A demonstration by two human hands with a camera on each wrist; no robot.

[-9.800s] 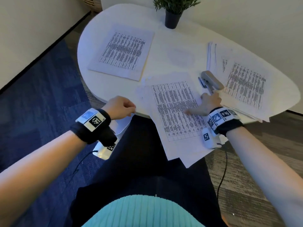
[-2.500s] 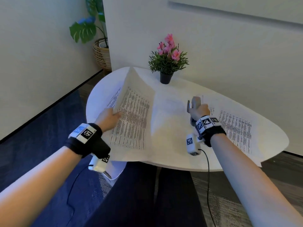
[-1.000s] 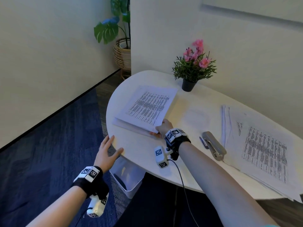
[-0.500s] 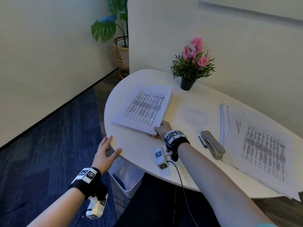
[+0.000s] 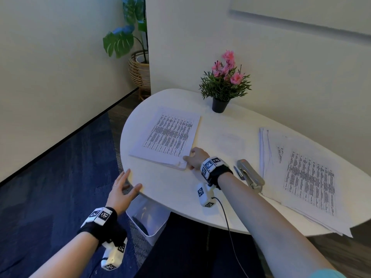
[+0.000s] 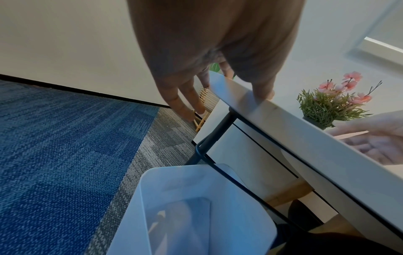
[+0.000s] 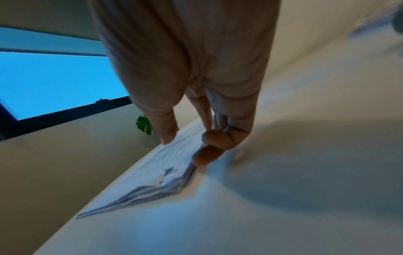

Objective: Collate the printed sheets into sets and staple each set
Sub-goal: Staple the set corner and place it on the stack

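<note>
A neat stack of printed sheets (image 5: pixel 168 137) lies on the left part of the white table (image 5: pixel 170 189). My right hand (image 5: pixel 193 160) is at its near right corner. In the right wrist view the thumb (image 7: pixel 167 136) lies on the top sheet and curled fingertips (image 7: pixel 209 155) press the stack's (image 7: pixel 157 174) edge. A grey stapler (image 5: pixel 250 174) lies to the right of that wrist, untouched. Beyond it spreads a loose pile of sheets (image 5: pixel 305 177). My left hand (image 5: pixel 122 189) is open at the table's near left rim, thumb (image 6: pixel 263 91) on the top.
A potted pink flower (image 5: pixel 219 105) stands at the back of the table. Below the near left rim a white bin (image 5: pixel 148 223) sits on the floor beside black table legs (image 6: pixel 209 138). A wicker plant basket (image 5: pixel 140 71) stands in the corner.
Since 2.5 s ago the held sheets have come down on the left stack and the stapler lies on the table. In the last second my right hand has stayed at the stack's corner.
</note>
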